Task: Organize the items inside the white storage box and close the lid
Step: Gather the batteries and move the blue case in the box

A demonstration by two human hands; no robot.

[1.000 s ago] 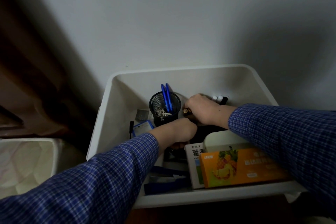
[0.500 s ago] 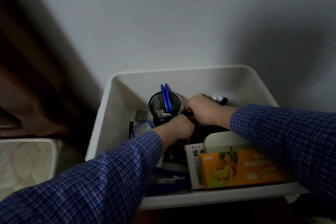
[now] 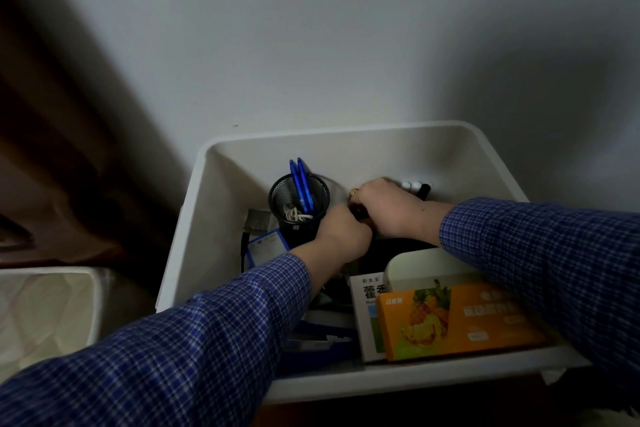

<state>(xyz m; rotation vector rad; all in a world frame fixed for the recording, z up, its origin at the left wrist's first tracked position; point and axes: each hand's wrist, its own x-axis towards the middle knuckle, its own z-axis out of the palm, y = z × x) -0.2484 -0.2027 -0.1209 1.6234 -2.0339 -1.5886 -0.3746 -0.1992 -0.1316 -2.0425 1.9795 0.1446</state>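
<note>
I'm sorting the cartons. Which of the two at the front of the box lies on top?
The orange carton with the pineapple picture; it overlaps the white carton with dark printed characters, which shows only at its left.

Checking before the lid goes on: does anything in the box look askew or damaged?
Nothing looks damaged or spilled. The orange carton lies across the white carton near the front wall of the white storage box; both hands hide the middle.

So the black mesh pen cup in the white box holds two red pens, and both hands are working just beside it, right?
Not quite: the head view shows the pens are blue, not red. The rest holds: the black mesh pen cup stands in the white box, with the left hand and right hand beside it.
</note>
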